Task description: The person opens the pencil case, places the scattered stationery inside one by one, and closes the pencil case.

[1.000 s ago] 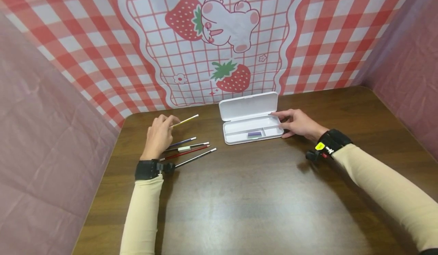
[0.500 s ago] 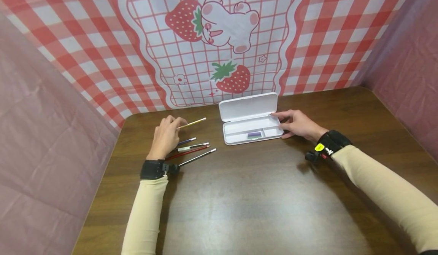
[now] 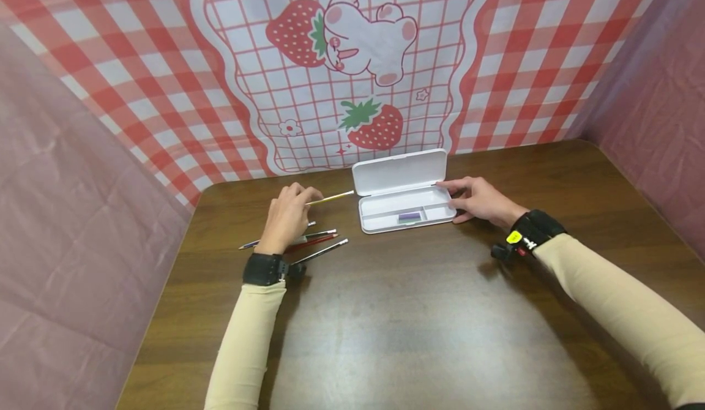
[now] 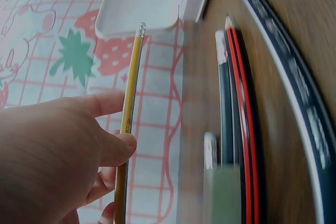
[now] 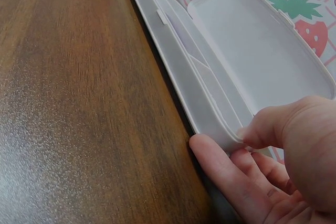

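Note:
In the head view my left hand (image 3: 289, 214) pinches a yellow pencil (image 3: 335, 197) between thumb and fingers. The pencil's eraser end points right, close to the left end of an open white pencil case (image 3: 380, 202). The left wrist view has the same yellow pencil (image 4: 134, 72) held off the table, its lower end hidden by the fingers. My right hand (image 3: 484, 199) grips the right end of the case, with the thumb at the inner rim and the fingers outside. Inside a front compartment lies a small purple block (image 3: 409, 216).
Below the left hand lie a red-and-black pencil (image 4: 247, 114), a dark pencil with a white end (image 4: 226, 98), a pale block (image 4: 223, 195) and a black-and-white pencil (image 3: 325, 249). A checked cloth with strawberries (image 3: 374, 125) hangs behind the wooden table (image 3: 418, 312).
My left hand has moved right with the yellow pencil, bringing its eraser end near the case. The right hand and the case have stayed in place.

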`<state>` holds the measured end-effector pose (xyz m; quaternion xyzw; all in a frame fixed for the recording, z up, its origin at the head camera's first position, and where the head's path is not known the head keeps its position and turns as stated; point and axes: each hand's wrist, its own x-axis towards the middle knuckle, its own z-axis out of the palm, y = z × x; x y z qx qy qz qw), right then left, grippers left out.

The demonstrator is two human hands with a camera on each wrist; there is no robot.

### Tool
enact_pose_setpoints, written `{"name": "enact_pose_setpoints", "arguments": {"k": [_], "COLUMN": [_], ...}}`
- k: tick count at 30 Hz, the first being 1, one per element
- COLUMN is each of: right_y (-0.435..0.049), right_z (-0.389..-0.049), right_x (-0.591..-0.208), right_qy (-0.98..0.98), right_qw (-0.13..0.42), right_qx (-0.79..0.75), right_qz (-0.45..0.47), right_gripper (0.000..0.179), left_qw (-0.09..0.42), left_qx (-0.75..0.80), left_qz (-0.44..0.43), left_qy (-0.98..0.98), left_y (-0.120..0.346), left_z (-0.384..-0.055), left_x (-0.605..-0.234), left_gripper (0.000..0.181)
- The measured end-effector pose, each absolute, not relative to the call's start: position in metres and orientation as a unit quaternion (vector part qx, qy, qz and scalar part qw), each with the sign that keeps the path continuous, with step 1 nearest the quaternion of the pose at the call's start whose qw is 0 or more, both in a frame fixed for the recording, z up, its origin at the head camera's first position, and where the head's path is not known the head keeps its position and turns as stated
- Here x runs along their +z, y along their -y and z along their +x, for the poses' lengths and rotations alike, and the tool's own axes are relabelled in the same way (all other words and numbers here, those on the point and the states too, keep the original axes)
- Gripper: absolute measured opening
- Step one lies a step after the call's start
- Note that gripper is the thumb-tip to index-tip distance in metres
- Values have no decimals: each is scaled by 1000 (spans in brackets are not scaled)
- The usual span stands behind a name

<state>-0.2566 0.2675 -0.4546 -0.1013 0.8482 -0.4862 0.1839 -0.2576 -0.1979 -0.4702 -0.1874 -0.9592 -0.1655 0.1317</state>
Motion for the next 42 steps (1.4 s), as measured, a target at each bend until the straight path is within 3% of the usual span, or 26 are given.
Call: {"name": "enact_pose_setpoints", "arguments": {"k": [11, 21, 33, 42], "right_y": [-267, -266, -266, -268], "right_z": [-256, -256, -257, -256], "right_x": [-455, -453, -452, -452], "right_qy": [-847, -847, -846, -847], "right_qw": [187, 187, 189, 191], "right_qx": [-488, -487, -488, -486], "right_qz": [-102, -105, -103, -101], "right_gripper": [61, 61, 61, 61], "left_qw": [98, 114, 105, 110], "left_qx": [-168, -182, -170, -167], "left_qz": [-194, -227, -235, -250], "left_qy": [962, 950, 951, 947], "left_y": [157, 158, 134, 117], "left_z": [-236, -271, -258, -291], "left_x": [-435, -486, -466, -500], "left_gripper": [37, 44, 40, 46]}}
